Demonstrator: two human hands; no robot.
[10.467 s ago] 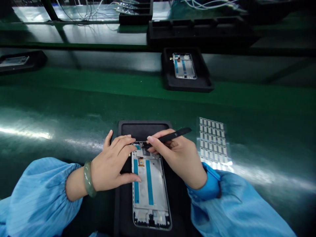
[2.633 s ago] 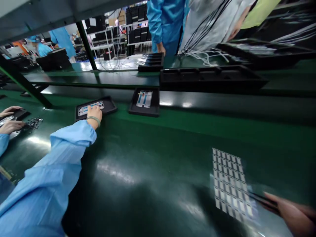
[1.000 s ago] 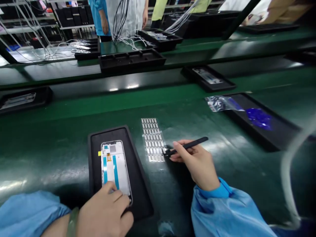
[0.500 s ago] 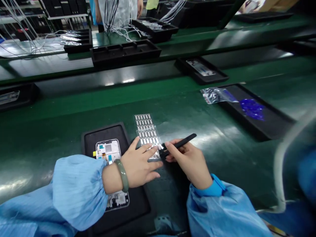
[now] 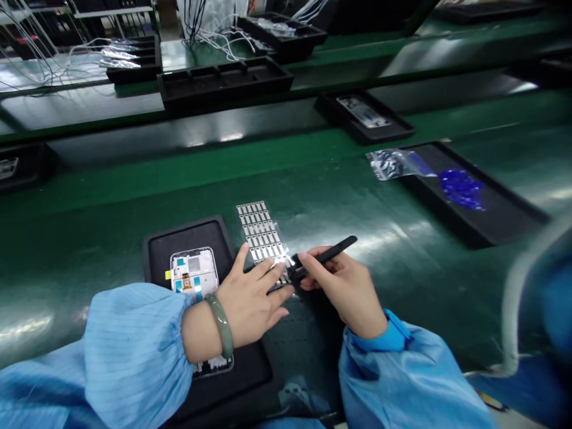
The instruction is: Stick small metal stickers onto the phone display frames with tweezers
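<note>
My left hand point(image 5: 252, 298), fingers spread, lies over the lower part of a clear sheet of small silver labels point(image 5: 259, 223). My right hand point(image 5: 346, 286) pinches black tweezers point(image 5: 333, 252), their tips at the sheet's lower right edge beside my left fingertips. What the tips grip is too small to tell. Under my left wrist a phone frame point(image 5: 194, 271) with white and blue parts and a yellow tab rests in a black tray point(image 5: 161, 250); its middle is hidden by my hand and sleeve.
On the right, a black tray point(image 5: 500, 220) holds small blue pieces point(image 5: 462, 189), with a clear bag point(image 5: 388, 164) over its corner. Farther back, another tray point(image 5: 393, 132) holds a phone frame. Black trays and white cables stand behind. A pale curved tube point(image 5: 512, 310) rises at right.
The label sheet's upper end has shifted slightly left, and the sheet looks more tilted. My left hand has turned slightly. The tweezers remain near the sheet's edge. The whole view has shifted a little.
</note>
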